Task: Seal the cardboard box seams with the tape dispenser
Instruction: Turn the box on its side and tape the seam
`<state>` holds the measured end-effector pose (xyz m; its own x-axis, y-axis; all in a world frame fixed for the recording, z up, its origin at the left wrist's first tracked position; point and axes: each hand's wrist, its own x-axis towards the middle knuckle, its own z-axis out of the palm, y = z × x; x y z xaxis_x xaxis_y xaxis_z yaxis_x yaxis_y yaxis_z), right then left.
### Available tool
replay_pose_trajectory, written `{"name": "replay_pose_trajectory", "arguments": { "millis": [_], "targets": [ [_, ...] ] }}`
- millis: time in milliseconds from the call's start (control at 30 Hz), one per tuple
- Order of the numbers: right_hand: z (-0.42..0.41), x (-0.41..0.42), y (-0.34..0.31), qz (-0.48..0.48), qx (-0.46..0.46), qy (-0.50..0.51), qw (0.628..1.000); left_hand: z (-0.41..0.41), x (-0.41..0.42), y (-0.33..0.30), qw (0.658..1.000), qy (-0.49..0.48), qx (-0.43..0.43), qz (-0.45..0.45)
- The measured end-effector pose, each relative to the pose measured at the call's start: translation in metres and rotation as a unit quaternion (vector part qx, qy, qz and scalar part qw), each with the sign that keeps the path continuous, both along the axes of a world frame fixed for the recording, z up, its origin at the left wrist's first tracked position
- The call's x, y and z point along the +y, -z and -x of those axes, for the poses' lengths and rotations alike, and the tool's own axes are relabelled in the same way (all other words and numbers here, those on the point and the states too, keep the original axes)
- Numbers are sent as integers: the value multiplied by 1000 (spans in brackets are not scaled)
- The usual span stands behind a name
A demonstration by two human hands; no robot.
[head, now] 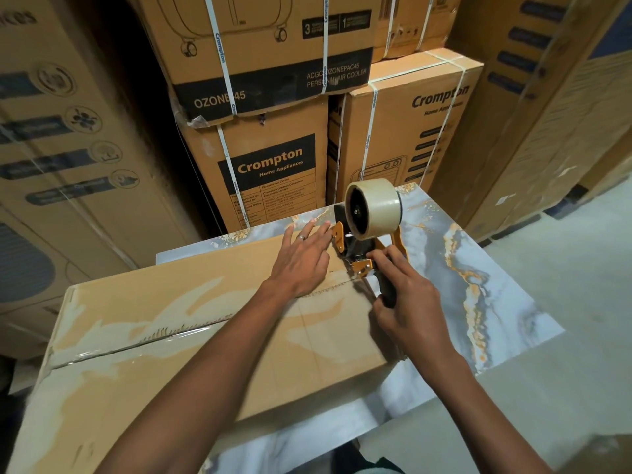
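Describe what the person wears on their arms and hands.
Both forearms are bare, with no sleeves, gloves or watch in view. The left hand wears one plain silver-coloured ring on a finger. The right hand shows no ring or other item that I can see.

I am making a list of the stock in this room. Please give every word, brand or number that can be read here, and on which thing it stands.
"OZONE 45": black band of the upper stacked carton.
"Crompton Home Appliances": black panel of the carton below.
"Crompton": tall carton on the right.
"Crompton": white strap.
"PERSONAL AIR COOLER", partly covered by a strap: upper carton.
The fine table print and the blue labels on the left cartons are too blurred to read.
The box being taped shows no text.
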<state>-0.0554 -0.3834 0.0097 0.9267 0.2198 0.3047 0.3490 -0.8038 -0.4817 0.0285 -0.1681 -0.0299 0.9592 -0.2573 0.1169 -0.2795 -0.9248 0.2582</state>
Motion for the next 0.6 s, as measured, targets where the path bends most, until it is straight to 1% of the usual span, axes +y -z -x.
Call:
{"name": "replay_pose_trajectory", "arguments": {
  "millis": [267, 400, 600],
  "targets": [
    [5, 6, -6, 29, -4, -3, 1000, 1, -5, -4, 999, -22, 10, -37],
    [11, 4, -9, 41, 0, 3, 999, 1, -5, -6, 999, -32, 12, -33],
    [22, -1, -8, 19, -5, 12, 1000, 4, -8, -9, 999, -40, 15, -25]
  ]
}}
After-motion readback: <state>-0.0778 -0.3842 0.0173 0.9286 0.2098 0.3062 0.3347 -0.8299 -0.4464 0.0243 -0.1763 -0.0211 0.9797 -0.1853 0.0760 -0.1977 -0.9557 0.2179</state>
